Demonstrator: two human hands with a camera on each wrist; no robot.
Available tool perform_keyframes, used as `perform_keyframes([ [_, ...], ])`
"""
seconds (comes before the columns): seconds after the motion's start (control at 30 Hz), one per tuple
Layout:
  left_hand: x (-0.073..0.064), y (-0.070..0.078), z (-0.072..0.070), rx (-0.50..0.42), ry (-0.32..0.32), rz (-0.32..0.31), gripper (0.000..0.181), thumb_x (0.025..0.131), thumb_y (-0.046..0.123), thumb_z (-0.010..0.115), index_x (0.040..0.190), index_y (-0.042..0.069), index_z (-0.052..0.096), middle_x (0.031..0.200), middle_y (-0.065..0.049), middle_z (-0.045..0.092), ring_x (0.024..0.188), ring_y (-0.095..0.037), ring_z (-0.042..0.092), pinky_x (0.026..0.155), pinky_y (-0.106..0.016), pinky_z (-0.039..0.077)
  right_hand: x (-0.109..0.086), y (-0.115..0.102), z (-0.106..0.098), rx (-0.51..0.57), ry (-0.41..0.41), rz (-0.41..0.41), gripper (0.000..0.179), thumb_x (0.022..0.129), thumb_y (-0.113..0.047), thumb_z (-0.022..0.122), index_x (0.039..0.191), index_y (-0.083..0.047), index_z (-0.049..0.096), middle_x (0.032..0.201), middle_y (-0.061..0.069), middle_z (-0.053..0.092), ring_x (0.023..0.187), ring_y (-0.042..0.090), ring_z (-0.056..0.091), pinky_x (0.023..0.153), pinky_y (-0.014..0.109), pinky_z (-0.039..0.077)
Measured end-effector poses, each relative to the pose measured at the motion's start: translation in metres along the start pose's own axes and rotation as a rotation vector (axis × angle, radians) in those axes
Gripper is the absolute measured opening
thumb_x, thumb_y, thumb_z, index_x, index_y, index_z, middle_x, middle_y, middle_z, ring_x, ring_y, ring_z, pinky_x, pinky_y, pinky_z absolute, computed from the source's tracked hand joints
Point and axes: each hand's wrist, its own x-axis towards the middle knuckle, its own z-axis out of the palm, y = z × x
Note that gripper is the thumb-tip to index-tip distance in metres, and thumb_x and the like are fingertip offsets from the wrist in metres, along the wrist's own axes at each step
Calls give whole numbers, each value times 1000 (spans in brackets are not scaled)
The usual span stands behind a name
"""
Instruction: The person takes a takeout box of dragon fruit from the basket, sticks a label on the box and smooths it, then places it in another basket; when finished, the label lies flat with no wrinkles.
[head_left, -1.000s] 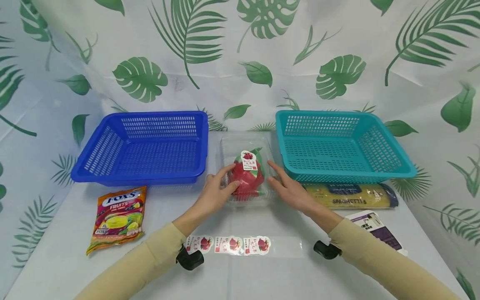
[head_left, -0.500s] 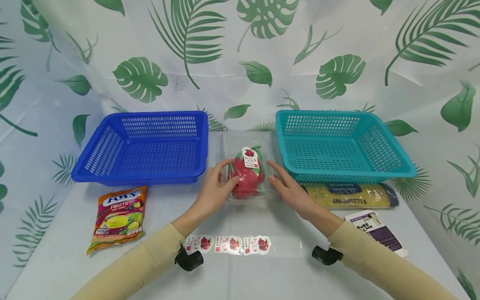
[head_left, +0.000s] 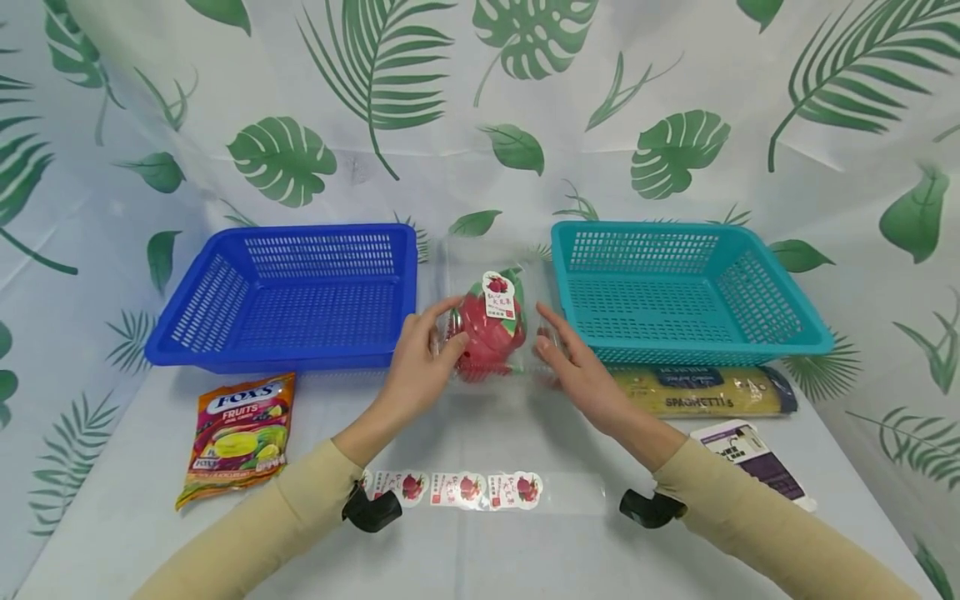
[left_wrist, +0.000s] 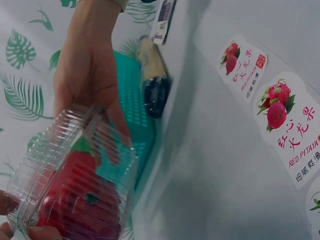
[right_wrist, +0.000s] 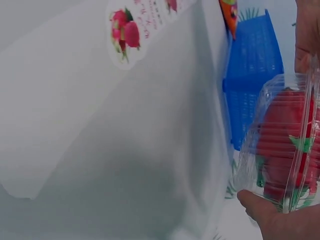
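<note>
A clear plastic clamshell box (left_wrist: 55, 145), its lid down, is held off the table between both hands. Inside lies a red pitaya (head_left: 480, 333) with green tips, and a pitaya sticker (head_left: 498, 297) is on the lid. My left hand (head_left: 420, 358) grips the box's left side, thumb at the front. At the right side, my right hand (head_left: 581, 371) holds it with thumb and fingers; its thumb (right_wrist: 256, 204) shows low on the box in the right wrist view. On the table in front lies a clear strip of pitaya stickers (head_left: 457, 490).
A blue basket (head_left: 281, 354) stands at back left, a teal basket (head_left: 697, 350) at back right. A Fox's candy bag (head_left: 238, 437) lies at left. Spaghetti (head_left: 697, 393) and a purple-and-white packet (head_left: 753, 462) lie at right. A leaf-print cloth (head_left: 420, 192) hangs behind.
Both hands have raised the box off the table. The near side of the box has come up and the pitaya inside appears a little higher in view.
</note>
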Motion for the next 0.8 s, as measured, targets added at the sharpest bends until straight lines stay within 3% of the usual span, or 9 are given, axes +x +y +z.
perform_keyframes([
  [0.17, 4, 2, -1, -24, 41, 34, 45, 96, 16, 61, 141, 21, 52, 90, -7, 40, 79, -21, 40, 61, -31, 33, 2, -11, -5, -47, 56, -30, 55, 105, -40, 43, 154, -41, 20, 158, 11, 26, 137, 32, 41, 100, 60, 40],
  [0.33, 10, 6, -3, -61, 53, 74, 45, 97, 15, 60, 141, 19, 51, 90, -8, 39, 82, -23, 38, 63, -32, 31, 3, -23, -12, -83, 83, -66, 57, 103, -42, 45, 155, -36, 21, 160, 10, 21, 143, 34, 29, 104, 58, 37],
  [0.57, 19, 14, -3, -105, 36, 105, 45, 98, 17, 59, 142, 18, 49, 93, -8, 40, 85, -21, 40, 66, -32, 34, 6, -39, -19, -64, 163, -94, 57, 102, -43, 47, 154, -36, 26, 160, -1, 18, 147, 24, 14, 108, 54, 34],
  [0.8, 27, 17, 2, -157, 33, 103, 44, 98, 16, 57, 142, 19, 49, 95, -7, 41, 83, -19, 40, 66, -31, 34, 10, -45, -28, -40, 172, -130, 56, 103, -39, 49, 154, -35, 27, 159, 2, 21, 145, 25, 21, 107, 48, 38],
])
